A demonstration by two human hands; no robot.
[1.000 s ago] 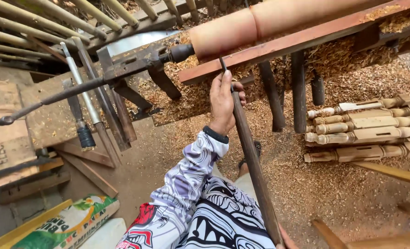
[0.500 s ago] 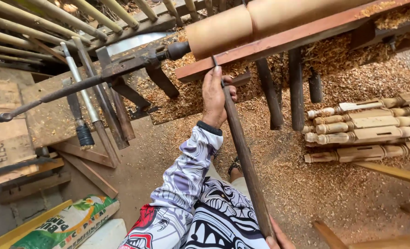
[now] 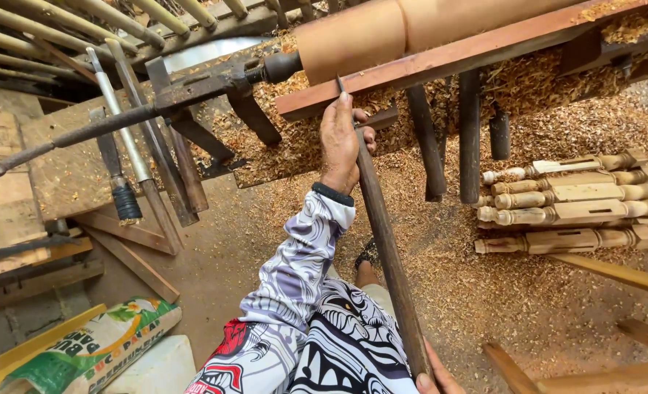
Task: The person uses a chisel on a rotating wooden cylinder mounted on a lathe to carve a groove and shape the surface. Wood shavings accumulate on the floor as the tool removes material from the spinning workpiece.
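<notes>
I am looking down into a woodturning shop whose dirt floor point(image 3: 214, 248) is lying under drifts of pale wood shavings point(image 3: 484, 270). Across the top, a thick round pale-brown wooden blank point(image 3: 382, 33) is sitting on a lathe, held at its left end by a dark metal centre point(image 3: 276, 67), with a reddish wooden rest rail point(image 3: 440, 62) running just below it. My left hand point(image 3: 340, 142) is wrapping its grip around the upper part of a long dark wooden-handled turning chisel point(image 3: 386, 248), pressing it onto the rail so the narrow steel tip point(image 3: 340, 84) is pointing up at the blank's underside. My right hand point(image 3: 437, 376) is showing only at the bottom edge by the handle's end; I cannot tell how its grip is closing.

Judging by the blank, the rough rounding is looking done: the surface is smooth, with one shallow step near the left end. None of the beads or coves seen on the stacked pale turned spindles point(image 3: 564, 201) at the right are showing yet, so the shaping is appearing to lie ahead.

Long rusty iron tools point(image 3: 145, 168) are leaning at the left, and a green and white printed sack point(image 3: 90, 346) is lying at lower left. Dark upright frame posts point(image 3: 470, 131) are standing close beside the chisel's path.
</notes>
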